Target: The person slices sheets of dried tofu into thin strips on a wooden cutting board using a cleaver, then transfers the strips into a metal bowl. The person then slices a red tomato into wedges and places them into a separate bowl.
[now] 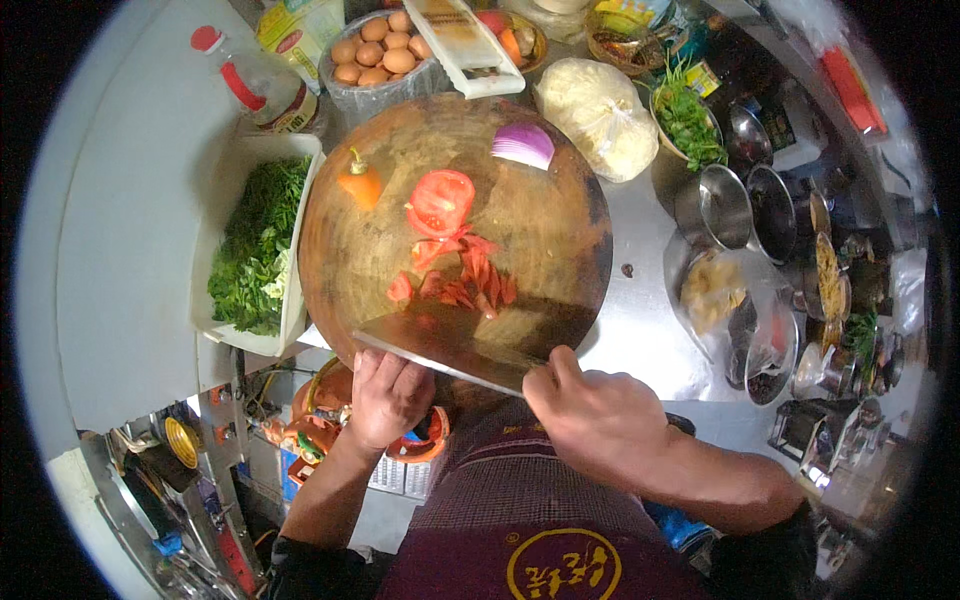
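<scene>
A cleaver lies across the near edge of a round wooden chopping block, its broad blade tilted over the wood. My right hand grips its handle. My left hand is at the blade's left end, fingers curled at the near edge; whether they pinch the blade is unclear. Beyond the blade are cut tomato pieces, with a larger cut tomato just above them. An orange pepper with its stem sits at the block's upper left, and a wedge of red onion at its upper right.
A white bin of leafy greens stands left of the block. Behind are a tub of eggs, a white grater and a bagged pale food. Metal bowls and pots crowd the right side. A plastic bottle stands back left.
</scene>
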The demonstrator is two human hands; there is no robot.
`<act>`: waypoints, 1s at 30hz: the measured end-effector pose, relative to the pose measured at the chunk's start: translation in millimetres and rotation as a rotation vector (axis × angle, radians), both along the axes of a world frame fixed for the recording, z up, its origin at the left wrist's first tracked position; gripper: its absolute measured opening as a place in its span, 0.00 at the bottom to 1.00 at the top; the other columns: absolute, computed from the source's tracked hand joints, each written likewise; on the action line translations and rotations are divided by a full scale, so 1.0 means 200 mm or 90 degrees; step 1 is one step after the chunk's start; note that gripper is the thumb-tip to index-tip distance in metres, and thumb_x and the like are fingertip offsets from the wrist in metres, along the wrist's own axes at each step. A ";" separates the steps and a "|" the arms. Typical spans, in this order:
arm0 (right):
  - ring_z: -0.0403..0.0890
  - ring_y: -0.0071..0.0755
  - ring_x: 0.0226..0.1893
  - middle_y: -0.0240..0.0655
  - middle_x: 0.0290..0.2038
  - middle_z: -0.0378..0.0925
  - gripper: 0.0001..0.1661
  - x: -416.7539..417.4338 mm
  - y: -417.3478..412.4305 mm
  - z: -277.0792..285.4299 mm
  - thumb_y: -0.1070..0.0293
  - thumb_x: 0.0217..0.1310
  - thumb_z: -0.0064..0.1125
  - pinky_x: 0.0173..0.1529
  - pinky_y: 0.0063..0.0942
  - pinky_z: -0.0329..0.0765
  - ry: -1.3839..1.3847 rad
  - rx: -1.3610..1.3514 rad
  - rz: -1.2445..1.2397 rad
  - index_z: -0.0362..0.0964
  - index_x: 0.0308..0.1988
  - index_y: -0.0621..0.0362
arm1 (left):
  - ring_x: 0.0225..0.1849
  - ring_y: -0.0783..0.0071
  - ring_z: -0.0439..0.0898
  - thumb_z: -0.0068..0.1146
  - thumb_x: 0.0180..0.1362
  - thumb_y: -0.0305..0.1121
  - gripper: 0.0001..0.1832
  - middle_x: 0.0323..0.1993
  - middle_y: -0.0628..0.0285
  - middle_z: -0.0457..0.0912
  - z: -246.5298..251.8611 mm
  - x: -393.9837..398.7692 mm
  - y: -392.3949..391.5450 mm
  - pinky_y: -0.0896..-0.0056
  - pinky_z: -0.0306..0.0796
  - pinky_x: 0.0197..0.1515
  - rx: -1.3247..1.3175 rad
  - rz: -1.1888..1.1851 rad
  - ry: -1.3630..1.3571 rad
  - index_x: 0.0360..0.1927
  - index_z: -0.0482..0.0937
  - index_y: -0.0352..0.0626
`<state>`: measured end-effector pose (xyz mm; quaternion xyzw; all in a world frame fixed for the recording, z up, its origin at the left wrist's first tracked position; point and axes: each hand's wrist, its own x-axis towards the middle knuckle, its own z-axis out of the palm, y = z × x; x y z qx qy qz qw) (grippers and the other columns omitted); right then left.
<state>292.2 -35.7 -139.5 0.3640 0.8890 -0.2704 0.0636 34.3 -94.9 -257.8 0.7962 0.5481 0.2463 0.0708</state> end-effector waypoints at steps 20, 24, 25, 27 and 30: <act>0.83 0.46 0.20 0.49 0.35 0.73 0.12 0.14 0.00 -0.02 0.73 0.54 0.54 0.20 0.40 0.80 0.003 0.085 -0.037 0.67 0.40 0.64 | 0.52 0.55 0.76 0.66 0.40 0.23 0.25 0.48 0.60 0.79 -0.07 0.14 0.09 0.56 0.72 0.51 0.004 -0.034 -0.070 0.47 0.82 0.43; 0.83 0.45 0.20 0.48 0.35 0.71 0.11 0.12 -0.01 -0.06 0.71 0.59 0.50 0.19 0.41 0.79 -0.100 0.067 -0.030 0.64 0.42 0.63 | 0.53 0.56 0.76 0.67 0.42 0.26 0.22 0.48 0.62 0.80 -0.06 0.10 0.08 0.55 0.69 0.52 0.011 -0.060 -0.058 0.45 0.84 0.45; 0.82 0.46 0.20 0.49 0.36 0.72 0.11 0.11 -0.03 -0.02 0.72 0.58 0.51 0.19 0.42 0.78 -0.075 0.049 -0.028 0.64 0.42 0.63 | 0.53 0.56 0.76 0.68 0.42 0.26 0.21 0.48 0.62 0.80 -0.06 0.09 0.06 0.56 0.69 0.51 0.004 -0.055 -0.043 0.45 0.84 0.45; 0.81 0.48 0.19 0.52 0.38 0.73 0.11 0.09 -0.03 0.02 0.73 0.57 0.52 0.19 0.44 0.76 -0.028 0.024 -0.020 0.64 0.40 0.64 | 0.53 0.57 0.76 0.69 0.43 0.27 0.21 0.48 0.63 0.80 -0.05 0.09 0.05 0.57 0.68 0.50 0.000 -0.040 -0.016 0.45 0.84 0.46; 0.81 0.47 0.19 0.53 0.37 0.72 0.11 0.09 -0.05 -0.05 0.74 0.56 0.53 0.19 0.42 0.77 -0.074 0.020 -0.030 0.65 0.40 0.63 | 0.51 0.57 0.76 0.70 0.42 0.29 0.21 0.47 0.62 0.79 -0.05 0.06 0.04 0.55 0.68 0.50 0.025 -0.039 -0.020 0.44 0.84 0.46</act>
